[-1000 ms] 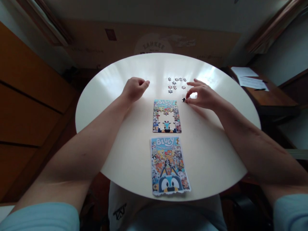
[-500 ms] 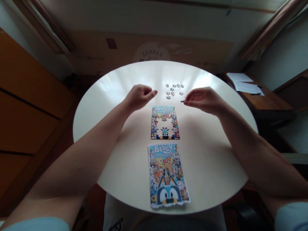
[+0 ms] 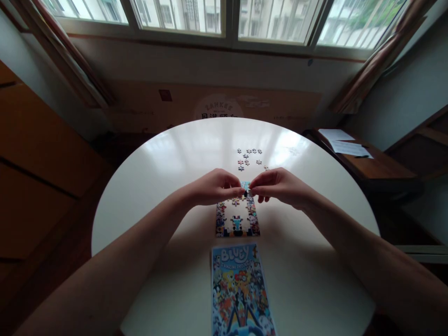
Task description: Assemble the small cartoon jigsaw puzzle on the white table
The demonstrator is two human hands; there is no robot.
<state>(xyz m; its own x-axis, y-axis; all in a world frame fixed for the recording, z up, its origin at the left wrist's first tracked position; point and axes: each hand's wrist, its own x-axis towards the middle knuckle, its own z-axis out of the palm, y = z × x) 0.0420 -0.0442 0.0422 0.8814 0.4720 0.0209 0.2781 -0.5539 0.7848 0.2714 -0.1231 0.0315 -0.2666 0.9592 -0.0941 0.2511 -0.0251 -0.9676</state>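
Observation:
My left hand (image 3: pixel 221 187) and my right hand (image 3: pixel 278 187) meet above the top of a partly assembled jigsaw puzzle (image 3: pixel 220 219). Between their fingertips is a small dark puzzle piece (image 3: pixel 246 192), pinched by the right thumb and fingers, with the closed left fingertips at its other side. The jigsaw has a colourful border around a gap in its middle; my hands cover part of its upper end. Closer to me lies a printed reference picture (image 3: pixel 238 284) headed "BLUEY". Several loose puzzle pieces (image 3: pixel 247 162) lie beyond my hands.
All this rests on a round white table (image 3: pixel 157 163). At the right, a brown side table (image 3: pixel 381 163) bears papers (image 3: pixel 345 142) and pens. Orange-brown cabinets (image 3: pixel 35 186) stand at the left, and windows (image 3: pixel 178 16) with curtains are beyond the table.
My right hand has moved left with the puzzle piece, and my left hand has moved right to meet it above the jigsaw. The view has tilted up, bringing the windows in.

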